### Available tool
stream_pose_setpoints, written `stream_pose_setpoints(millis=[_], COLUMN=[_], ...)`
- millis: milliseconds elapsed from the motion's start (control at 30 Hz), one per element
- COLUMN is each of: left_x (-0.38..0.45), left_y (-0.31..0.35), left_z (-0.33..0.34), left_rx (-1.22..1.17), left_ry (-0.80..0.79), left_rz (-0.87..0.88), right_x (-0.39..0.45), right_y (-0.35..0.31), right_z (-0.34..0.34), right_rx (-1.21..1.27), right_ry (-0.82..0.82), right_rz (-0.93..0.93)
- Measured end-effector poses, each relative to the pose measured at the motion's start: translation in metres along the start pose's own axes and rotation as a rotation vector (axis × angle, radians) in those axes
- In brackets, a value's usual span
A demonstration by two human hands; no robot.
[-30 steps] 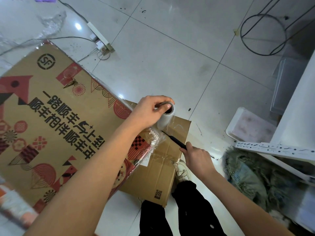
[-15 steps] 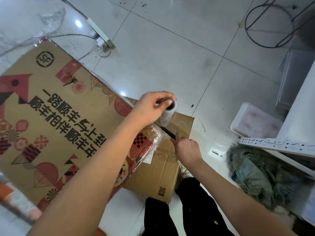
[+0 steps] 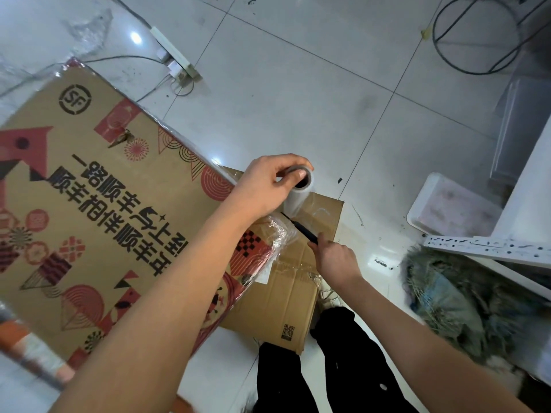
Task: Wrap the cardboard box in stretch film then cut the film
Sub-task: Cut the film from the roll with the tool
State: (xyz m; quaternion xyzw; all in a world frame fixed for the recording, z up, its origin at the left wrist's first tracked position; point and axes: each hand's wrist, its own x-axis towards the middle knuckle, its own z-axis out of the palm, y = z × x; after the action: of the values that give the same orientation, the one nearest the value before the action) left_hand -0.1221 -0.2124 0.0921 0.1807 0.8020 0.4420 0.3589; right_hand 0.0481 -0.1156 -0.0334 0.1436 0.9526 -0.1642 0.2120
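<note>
Box (image 3: pixel 89 204): large printed carton, lies on the floor (image 3: pixel 298 99) at left, its near corner on a plain carton (image 3: pixel 277 296). Film (image 3: pixel 278 236) is bunched and glossy over that corner, so wrapping looks done there. Left hand (image 3: pixel 268 186) grips the roll (image 3: pixel 299 190) from above, thumb at the core, roll upright just past the corner; it has barely shifted over the last second. Right hand (image 3: pixel 335 259) is clenched on a black knife (image 3: pixel 299 229), tip at the taut film below the roll. A second ago this hand sat lower and further right; it has since moved in toward the roll. Judgement: the cut is underway or imminent, the film not visibly parted.
</note>
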Motion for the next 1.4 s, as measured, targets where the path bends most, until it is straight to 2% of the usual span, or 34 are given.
stream_pose_setpoints(millis=[167,367,500,733,933,1133,1300,1400], left_x=[0.001,0.003,0.003,0.003,0.002,0.002,0.001,0.001], left_y=[-0.002,-0.003,-0.003,-0.005,-0.004,-0.004,-0.004,-0.004], left_z=[0.002,0.0,0.001,0.001,0.003,0.003,0.003,0.004], left_rx=[-0.02,-0.01,-0.006,-0.004,-0.019,-0.004,0.002,0.008], left_ry=[0.003,0.003,0.011,0.028,0.029,0.019,0.022,0.012], left_rz=[0.015,0.032,0.032,0.054,0.018,0.022,0.008,0.0], right_x=[-0.005,0.028,0.005,0.033,0.002,0.038,0.019,0.027], right_y=[0.015,-0.013,0.011,-0.008,0.026,-0.013,0.009,0.002], right_z=[0.002,0.006,0.016,0.014,0.018,0.013,0.026,0.022], right_rx=[-0.054,0.056,0.018,0.038,-0.019,-0.016,-0.039,-0.057], right_ry=[-0.071,-0.15,-0.118,-0.217,-0.239,-0.265,-0.302,-0.293], right_rz=[0.014,0.061,0.07,0.047,0.092,0.047,0.129,0.113])
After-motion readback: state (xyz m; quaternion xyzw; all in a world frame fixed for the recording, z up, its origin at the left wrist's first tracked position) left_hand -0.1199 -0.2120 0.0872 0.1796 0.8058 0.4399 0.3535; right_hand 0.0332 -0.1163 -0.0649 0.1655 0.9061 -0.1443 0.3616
